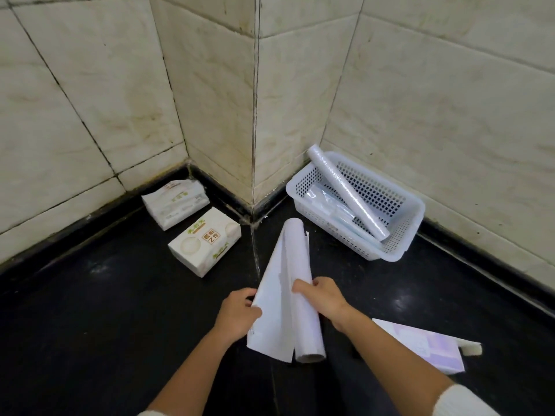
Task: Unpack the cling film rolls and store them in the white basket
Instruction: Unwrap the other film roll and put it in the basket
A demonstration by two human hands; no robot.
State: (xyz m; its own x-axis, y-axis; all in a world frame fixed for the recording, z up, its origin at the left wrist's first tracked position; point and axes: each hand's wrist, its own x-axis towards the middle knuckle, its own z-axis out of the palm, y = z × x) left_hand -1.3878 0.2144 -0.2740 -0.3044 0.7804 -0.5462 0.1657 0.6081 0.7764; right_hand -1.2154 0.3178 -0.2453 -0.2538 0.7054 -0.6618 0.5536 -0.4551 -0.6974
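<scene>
left hand point(237, 315) pinches the loose paper wrapper point(276, 295), right hand point(322, 297) clasps the light, stiff, slippery cling film roll point(303, 325) mid-length; grip there

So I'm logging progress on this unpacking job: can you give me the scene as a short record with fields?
left hand: grips the white wrapper, peeled partly open
right hand: holds the roll inside that wrapper
white basket: by the wall, one cling film roll leaning across it, more packaging beneath
tissue packs: two, on the floor by the corner
purple box: on the floor beside the right forearm
</scene>
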